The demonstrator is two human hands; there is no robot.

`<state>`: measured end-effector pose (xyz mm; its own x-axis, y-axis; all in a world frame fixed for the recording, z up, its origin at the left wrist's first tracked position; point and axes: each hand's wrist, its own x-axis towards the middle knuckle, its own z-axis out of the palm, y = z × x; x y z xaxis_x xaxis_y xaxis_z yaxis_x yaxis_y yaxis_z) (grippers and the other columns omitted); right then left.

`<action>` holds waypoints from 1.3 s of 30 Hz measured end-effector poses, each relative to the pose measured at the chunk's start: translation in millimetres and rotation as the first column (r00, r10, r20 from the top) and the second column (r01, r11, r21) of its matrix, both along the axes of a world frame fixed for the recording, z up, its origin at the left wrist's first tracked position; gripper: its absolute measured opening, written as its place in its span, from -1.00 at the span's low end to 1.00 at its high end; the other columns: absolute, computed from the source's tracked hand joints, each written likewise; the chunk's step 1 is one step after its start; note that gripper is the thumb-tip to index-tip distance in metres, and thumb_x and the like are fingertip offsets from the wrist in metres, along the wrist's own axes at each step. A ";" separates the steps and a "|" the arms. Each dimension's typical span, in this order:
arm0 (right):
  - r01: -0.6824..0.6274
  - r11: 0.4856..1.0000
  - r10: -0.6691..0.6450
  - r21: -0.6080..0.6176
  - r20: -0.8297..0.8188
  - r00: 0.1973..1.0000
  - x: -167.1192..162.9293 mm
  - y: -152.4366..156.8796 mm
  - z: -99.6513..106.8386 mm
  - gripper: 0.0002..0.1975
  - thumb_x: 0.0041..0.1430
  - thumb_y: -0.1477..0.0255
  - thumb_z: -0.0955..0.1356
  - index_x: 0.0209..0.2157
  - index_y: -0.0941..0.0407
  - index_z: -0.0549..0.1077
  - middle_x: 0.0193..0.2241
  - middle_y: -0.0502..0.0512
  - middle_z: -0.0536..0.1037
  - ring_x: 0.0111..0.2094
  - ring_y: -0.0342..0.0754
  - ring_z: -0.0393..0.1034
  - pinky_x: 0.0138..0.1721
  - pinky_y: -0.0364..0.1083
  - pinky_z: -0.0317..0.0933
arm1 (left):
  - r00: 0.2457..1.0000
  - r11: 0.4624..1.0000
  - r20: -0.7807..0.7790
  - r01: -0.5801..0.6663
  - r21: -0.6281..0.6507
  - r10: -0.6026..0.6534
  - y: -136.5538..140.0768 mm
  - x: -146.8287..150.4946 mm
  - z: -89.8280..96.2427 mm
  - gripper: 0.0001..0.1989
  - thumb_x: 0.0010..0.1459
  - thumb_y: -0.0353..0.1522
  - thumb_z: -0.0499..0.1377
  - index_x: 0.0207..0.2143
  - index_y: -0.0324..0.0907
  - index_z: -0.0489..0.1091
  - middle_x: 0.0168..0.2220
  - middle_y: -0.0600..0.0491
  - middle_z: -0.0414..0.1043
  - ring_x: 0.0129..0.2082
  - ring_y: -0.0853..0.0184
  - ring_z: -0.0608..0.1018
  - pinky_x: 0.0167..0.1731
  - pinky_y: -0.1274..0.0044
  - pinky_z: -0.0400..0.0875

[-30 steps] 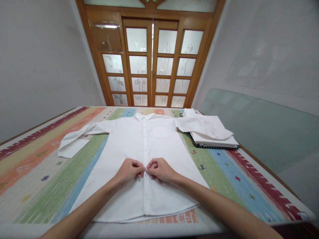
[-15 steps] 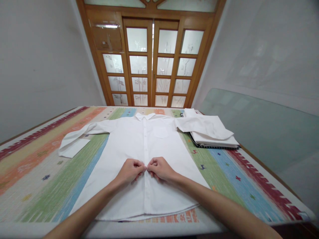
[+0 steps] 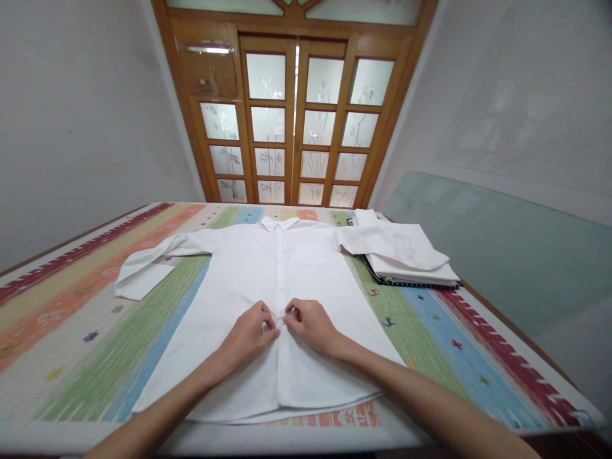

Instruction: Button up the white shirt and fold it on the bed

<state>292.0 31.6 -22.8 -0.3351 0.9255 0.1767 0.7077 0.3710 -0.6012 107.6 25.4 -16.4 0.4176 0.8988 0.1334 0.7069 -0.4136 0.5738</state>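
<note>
One shirt [image 3: 248, 271], chest pocket [image 3: 310, 253]; right hand [image 3: 313, 325] pinches placket [image 3: 280, 280], left hand [image 3: 251, 328] beside

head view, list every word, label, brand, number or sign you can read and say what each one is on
No readable text anywhere in this view.
White shirt: no lettering can be made out.
Patterned cloth: the orange marks below the shirt's hem look slightly letter-like, but do not read as words.
Brown panel at the doors: a small pale mark, too small to read.
</note>
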 end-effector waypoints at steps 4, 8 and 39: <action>-0.204 0.971 0.168 0.124 0.254 0.952 8.2 -9.2 2.5 -0.80 0.21 0.45 0.27 -0.24 0.07 0.55 -0.40 0.06 0.51 -0.34 -0.10 0.39 -0.28 -0.15 0.18 | 0.983 0.975 -0.109 -0.123 0.186 0.145 4.7 -29.3 -3.9 -0.78 0.16 -0.22 0.05 -0.37 -0.16 0.39 -0.30 0.00 0.40 -0.30 0.24 0.50 -0.22 0.38 0.39; -0.176 0.972 0.115 0.157 0.337 0.934 33.4 -12.9 7.9 -0.78 0.21 0.39 0.30 -0.15 0.08 0.51 -0.27 0.13 0.50 -0.21 -0.03 0.37 -0.19 -0.07 0.25 | 0.889 0.841 -0.199 -0.286 0.460 0.411 15.9 -82.0 -16.9 -0.63 0.14 -0.15 0.02 -0.18 -0.24 0.38 -0.15 -0.17 0.43 -0.14 0.06 0.47 -0.07 0.21 0.34; -0.077 0.993 0.033 0.092 0.400 0.916 116.3 -4.9 -25.3 -0.32 0.34 0.09 0.08 0.34 0.14 -0.14 0.33 0.22 -0.06 0.35 0.06 -0.23 0.32 0.17 -0.22 | 0.859 0.947 -0.468 -0.057 0.316 0.208 20.7 -129.6 -38.4 -0.30 0.25 0.02 -0.15 0.31 -0.17 0.02 0.31 -0.08 0.05 0.31 0.10 0.13 0.22 0.18 0.07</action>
<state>408.3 26.8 -48.1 -0.4475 0.8872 0.1124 0.8568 0.4613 -0.2304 -22.0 46.1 -54.8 0.3751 0.9055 0.1986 0.9228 -0.3850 0.0124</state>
